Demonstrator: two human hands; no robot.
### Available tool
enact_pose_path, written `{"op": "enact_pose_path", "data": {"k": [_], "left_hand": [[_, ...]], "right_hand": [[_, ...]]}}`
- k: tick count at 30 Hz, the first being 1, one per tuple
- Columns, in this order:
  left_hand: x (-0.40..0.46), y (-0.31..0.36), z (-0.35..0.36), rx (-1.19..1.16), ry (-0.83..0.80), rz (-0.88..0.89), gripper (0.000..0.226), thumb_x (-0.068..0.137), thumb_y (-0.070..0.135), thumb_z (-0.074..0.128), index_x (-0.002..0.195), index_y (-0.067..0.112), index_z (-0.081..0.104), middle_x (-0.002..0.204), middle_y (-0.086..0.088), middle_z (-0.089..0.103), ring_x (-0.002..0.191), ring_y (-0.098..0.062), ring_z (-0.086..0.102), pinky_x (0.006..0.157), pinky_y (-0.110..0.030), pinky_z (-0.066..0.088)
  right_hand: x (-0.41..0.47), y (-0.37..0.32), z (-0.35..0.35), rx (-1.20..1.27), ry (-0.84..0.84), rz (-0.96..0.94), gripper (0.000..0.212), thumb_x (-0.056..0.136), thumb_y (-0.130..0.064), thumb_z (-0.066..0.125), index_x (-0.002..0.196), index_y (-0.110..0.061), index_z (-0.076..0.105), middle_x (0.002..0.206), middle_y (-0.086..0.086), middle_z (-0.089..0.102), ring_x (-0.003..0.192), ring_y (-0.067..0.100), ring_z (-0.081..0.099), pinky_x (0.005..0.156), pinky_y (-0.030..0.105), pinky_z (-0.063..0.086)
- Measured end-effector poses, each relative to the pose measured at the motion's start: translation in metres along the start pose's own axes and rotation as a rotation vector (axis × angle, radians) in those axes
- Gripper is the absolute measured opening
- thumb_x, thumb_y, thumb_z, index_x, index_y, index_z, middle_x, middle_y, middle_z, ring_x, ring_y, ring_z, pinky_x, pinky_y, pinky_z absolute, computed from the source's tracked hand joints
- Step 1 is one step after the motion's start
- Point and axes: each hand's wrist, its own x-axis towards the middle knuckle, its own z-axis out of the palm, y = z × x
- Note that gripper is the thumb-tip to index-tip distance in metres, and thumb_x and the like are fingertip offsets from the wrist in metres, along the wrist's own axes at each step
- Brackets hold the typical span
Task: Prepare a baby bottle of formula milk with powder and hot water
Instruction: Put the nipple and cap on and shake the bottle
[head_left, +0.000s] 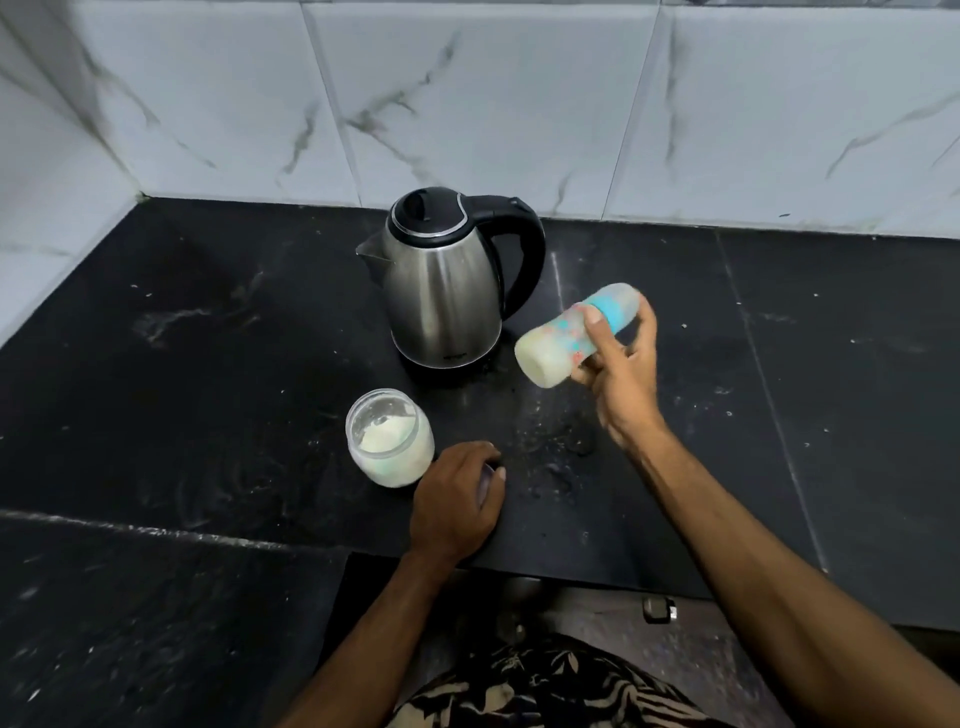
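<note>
Head view of a black stone counter (182, 364) backed by white marbled wall tiles (493, 104).

Far left of both hands, the counter carried only pale scuffs and specks. Just left of the left hand's knuckles stood an open glass jar (389, 439), upright and lidless, holding white powder (384, 428) heaped to one side; jar and hand lay very close, though whether they touched could not be told.

The left hand (457, 499) rested palm-down near the counter's front edge. Its fingers were curled over a small object, of which only a greyish sliver showed under the fingertips (498, 472); what that object was could not be told.

Beyond the left fingers, toward the wall, stood a steel kettle (447, 291), lid down, spout pointing left and black handle on the right, directly on the counter. It lay well apart from the left hand and just left of the right hand's load.

The right hand (621, 364) was raised above the counter, right of the kettle. Its fingers and thumb were wrapped round a baby bottle (566, 340), gripping near the blue collar. The bottle was tilted nearly flat, base pointing down-left toward the kettle's foot and capped end up-right past the fingers. Milky liquid filled the base end. The bottle's outline was blurred.

Right of the right fingers, the counter showed a seam and scattered specks. Patterned cloth (545, 686) appeared at the bottom edge between the forearms.
</note>
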Motion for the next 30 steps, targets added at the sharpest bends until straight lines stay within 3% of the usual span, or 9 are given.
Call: {"op": "enact_pose_path", "data": {"k": [5,10,12,16,21,23,26,27,30], "left_hand": [[0.002,0.003,-0.002,0.010,0.013,0.014,0.025,0.090,0.030,0.058,0.104,0.011,0.068,0.102,-0.003,0.068,0.096,-0.016,0.059,0.083,-0.023,0.045],[0.001,0.001,-0.002,-0.008,-0.011,-0.006,0.020,0.089,0.027,0.061,0.102,0.014,0.068,0.107,0.002,0.068,0.101,-0.016,0.062,0.090,-0.026,0.049],[0.001,0.002,-0.002,0.004,-0.019,-0.007,0.021,0.089,0.028,0.059,0.102,0.014,0.068,0.106,0.001,0.068,0.099,-0.017,0.062,0.089,-0.025,0.048],[0.000,0.004,-0.003,0.010,-0.006,-0.010,0.028,0.088,0.030,0.057,0.106,0.011,0.068,0.103,-0.004,0.069,0.095,-0.016,0.059,0.082,-0.021,0.043],[0.000,0.002,-0.002,0.003,-0.009,-0.019,0.026,0.089,0.030,0.057,0.104,0.013,0.070,0.108,0.001,0.070,0.102,-0.015,0.064,0.092,-0.022,0.047],[0.001,0.003,-0.002,0.009,-0.010,-0.021,0.028,0.089,0.031,0.056,0.105,0.013,0.071,0.108,0.000,0.070,0.102,-0.015,0.064,0.092,-0.022,0.047],[0.001,0.003,-0.001,0.031,-0.032,-0.046,0.035,0.089,0.034,0.054,0.110,0.011,0.070,0.110,-0.002,0.070,0.101,-0.016,0.063,0.090,-0.028,0.051],[0.001,0.002,-0.001,0.035,-0.034,-0.049,0.035,0.089,0.034,0.054,0.110,0.011,0.069,0.110,-0.002,0.070,0.101,-0.016,0.063,0.090,-0.027,0.050],[0.001,0.003,-0.001,0.036,-0.019,-0.044,0.030,0.090,0.032,0.056,0.107,0.013,0.071,0.109,0.001,0.071,0.102,-0.014,0.064,0.094,-0.018,0.044]], "right_hand": [[-0.031,0.007,-0.002,-0.379,-0.423,0.070,0.071,0.088,-0.006,0.070,0.145,-0.025,0.032,0.092,-0.008,0.074,0.087,0.015,0.074,0.060,0.028,0.058],[-0.012,0.001,0.000,-0.030,-0.050,0.029,0.060,0.092,-0.015,0.066,0.142,-0.026,0.036,0.118,0.010,0.065,0.093,0.021,0.072,0.060,0.032,0.059],[-0.018,0.000,0.001,-0.050,-0.118,0.054,0.061,0.092,-0.012,0.065,0.142,-0.026,0.034,0.108,0.002,0.069,0.089,0.018,0.073,0.058,0.030,0.058],[-0.034,-0.003,-0.002,-0.398,-0.501,0.099,0.074,0.084,-0.009,0.072,0.143,-0.029,0.032,0.097,0.000,0.074,0.087,0.017,0.074,0.060,0.029,0.058],[-0.009,-0.012,0.000,-0.075,-0.145,0.002,0.066,0.091,-0.012,0.067,0.144,-0.025,0.031,0.091,-0.002,0.075,0.087,0.019,0.072,0.061,0.036,0.059],[-0.011,-0.011,-0.004,-0.171,-0.225,-0.003,0.071,0.090,-0.010,0.068,0.146,-0.025,0.029,0.098,-0.002,0.072,0.088,0.015,0.072,0.067,0.037,0.060],[-0.021,-0.009,-0.013,-0.438,-0.579,0.075,0.077,0.084,-0.005,0.073,0.144,-0.030,0.032,0.108,0.008,0.070,0.095,0.020,0.073,0.074,0.033,0.060],[-0.020,-0.010,-0.014,-0.431,-0.602,0.078,0.075,0.084,-0.004,0.073,0.142,-0.031,0.034,0.107,0.009,0.071,0.095,0.022,0.073,0.073,0.033,0.059],[-0.003,-0.020,-0.008,-0.200,-0.306,0.024,0.069,0.088,-0.006,0.069,0.144,-0.026,0.034,0.102,0.004,0.071,0.088,0.018,0.073,0.064,0.031,0.059]]}}
